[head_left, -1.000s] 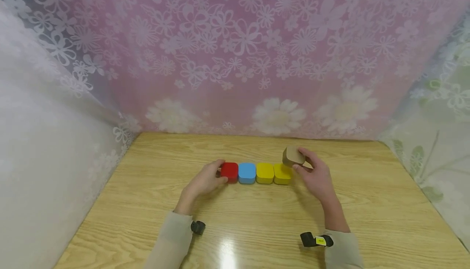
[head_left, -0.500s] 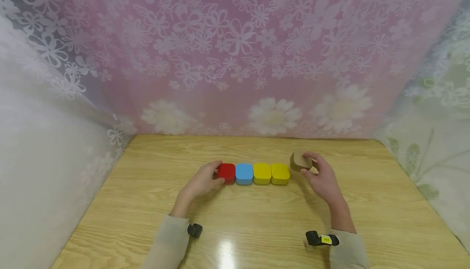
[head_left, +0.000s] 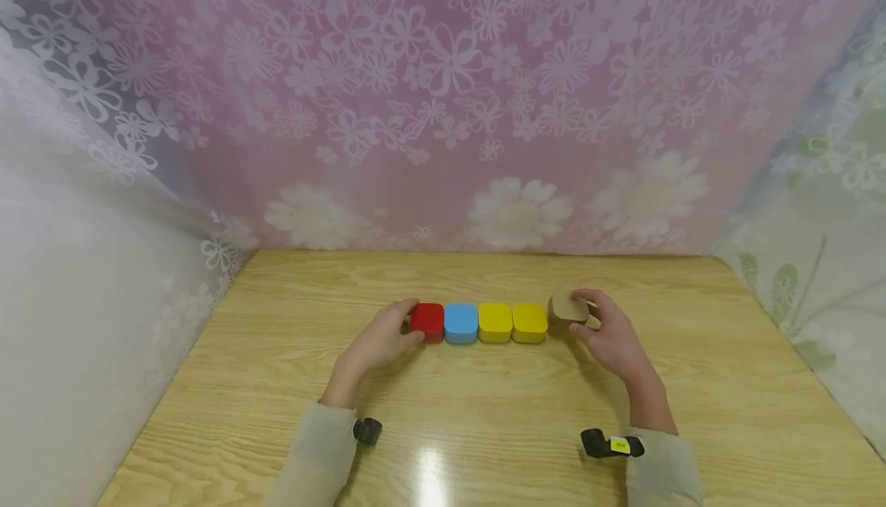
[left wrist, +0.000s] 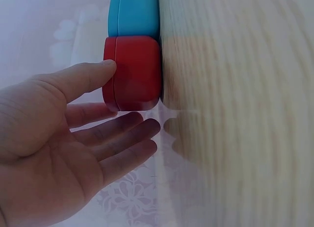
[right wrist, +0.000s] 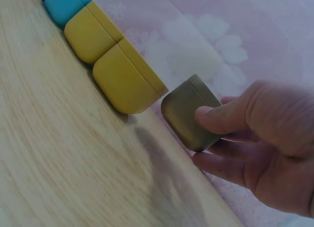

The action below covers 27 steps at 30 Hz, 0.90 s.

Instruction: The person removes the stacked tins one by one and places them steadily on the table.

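Note:
Four-sided boxes with rounded corners and lid seams form a row on the table: a red box [head_left: 428,322], a blue box [head_left: 461,324], a yellow box [head_left: 494,323] and a second yellow box [head_left: 529,324]. My left hand [head_left: 384,335] pinches the red box at the row's left end, thumb in front and index finger behind; its other fingers extend loosely, as the left wrist view shows. A gold-brown box [right wrist: 189,114] is pinched by my right hand [head_left: 612,338]. It hangs slightly above the table, just right of the row, with a small gap to the nearest yellow box.
The wooden table [head_left: 443,399] extends around the row on all sides. A pink flowered curtain [head_left: 415,107] hangs along its back edge, with pale cloth [head_left: 90,284] at the left and flowered cloth [head_left: 831,276] at the right.
My right hand has carried the gold-brown box rightward and lower, from over the end yellow box to beside it. My left hand keeps its hold on the red box.

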Each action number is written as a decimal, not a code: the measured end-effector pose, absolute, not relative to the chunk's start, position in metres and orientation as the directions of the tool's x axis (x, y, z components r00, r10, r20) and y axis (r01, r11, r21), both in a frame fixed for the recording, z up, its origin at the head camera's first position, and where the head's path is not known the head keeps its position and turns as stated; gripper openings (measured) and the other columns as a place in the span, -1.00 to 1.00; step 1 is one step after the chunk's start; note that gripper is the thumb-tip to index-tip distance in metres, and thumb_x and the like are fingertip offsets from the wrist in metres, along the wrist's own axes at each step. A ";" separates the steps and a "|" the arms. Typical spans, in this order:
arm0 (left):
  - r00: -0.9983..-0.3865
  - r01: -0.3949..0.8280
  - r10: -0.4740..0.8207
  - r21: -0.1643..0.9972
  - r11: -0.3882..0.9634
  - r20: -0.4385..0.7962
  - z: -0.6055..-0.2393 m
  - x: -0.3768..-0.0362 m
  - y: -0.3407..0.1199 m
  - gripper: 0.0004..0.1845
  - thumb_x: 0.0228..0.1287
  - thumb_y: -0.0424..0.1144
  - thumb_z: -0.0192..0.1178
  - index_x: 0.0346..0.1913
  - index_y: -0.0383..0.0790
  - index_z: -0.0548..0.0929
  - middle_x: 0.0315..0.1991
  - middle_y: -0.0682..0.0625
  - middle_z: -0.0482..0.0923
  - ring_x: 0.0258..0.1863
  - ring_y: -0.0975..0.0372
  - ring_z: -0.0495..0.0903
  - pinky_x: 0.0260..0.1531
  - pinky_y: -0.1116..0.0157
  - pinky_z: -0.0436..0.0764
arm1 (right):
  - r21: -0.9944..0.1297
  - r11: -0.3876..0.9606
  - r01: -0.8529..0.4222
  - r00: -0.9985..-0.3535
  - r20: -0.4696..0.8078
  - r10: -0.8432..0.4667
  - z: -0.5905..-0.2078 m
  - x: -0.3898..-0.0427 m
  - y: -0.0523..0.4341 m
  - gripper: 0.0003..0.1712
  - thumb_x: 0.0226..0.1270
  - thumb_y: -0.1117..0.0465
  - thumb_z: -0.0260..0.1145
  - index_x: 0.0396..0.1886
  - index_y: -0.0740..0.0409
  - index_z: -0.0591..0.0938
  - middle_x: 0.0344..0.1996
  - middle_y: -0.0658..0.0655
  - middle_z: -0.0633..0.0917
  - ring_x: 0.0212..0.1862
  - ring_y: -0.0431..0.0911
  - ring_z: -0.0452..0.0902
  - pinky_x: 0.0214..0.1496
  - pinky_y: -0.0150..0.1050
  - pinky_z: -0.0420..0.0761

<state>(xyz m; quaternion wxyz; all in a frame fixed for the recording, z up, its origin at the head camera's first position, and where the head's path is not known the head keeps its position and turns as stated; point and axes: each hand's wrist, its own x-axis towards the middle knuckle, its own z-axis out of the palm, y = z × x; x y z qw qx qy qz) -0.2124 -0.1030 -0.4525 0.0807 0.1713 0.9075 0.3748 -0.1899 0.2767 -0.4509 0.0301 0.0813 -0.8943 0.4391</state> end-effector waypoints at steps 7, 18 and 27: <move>-0.936 0.237 0.351 0.686 0.688 -0.029 -0.450 -0.212 -0.104 -0.32 0.38 -0.29 0.25 0.46 -0.41 0.27 0.11 -0.24 0.47 0.02 0.06 0.56 0.06 0.13 0.61 | -0.772 0.608 -0.187 -0.981 0.114 -0.156 -0.453 -0.192 0.275 -0.39 0.36 0.51 0.23 0.37 0.37 0.30 0.39 0.47 0.25 0.37 0.46 0.21 0.26 0.29 0.43; -0.933 0.241 0.359 0.672 0.700 -0.040 -0.449 -0.209 -0.102 -0.32 0.40 -0.26 0.24 0.48 -0.39 0.26 0.09 -0.22 0.45 -0.07 0.12 0.52 -0.01 0.16 0.60 | -0.795 0.591 -0.135 -0.985 0.043 -0.167 -0.460 -0.189 0.275 -0.35 0.35 0.52 0.23 0.39 0.37 0.26 0.43 0.48 0.18 0.40 0.48 0.15 0.28 0.27 0.43; -0.936 0.232 0.350 0.670 0.705 -0.044 -0.449 -0.210 -0.102 -0.33 0.40 -0.26 0.23 0.47 -0.39 0.26 0.17 -0.24 0.44 0.02 0.08 0.54 0.08 0.13 0.60 | -0.795 0.590 -0.139 -0.983 0.038 -0.180 -0.461 -0.190 0.275 -0.33 0.33 0.55 0.22 0.40 0.38 0.24 0.44 0.50 0.16 0.41 0.47 0.14 0.29 0.26 0.42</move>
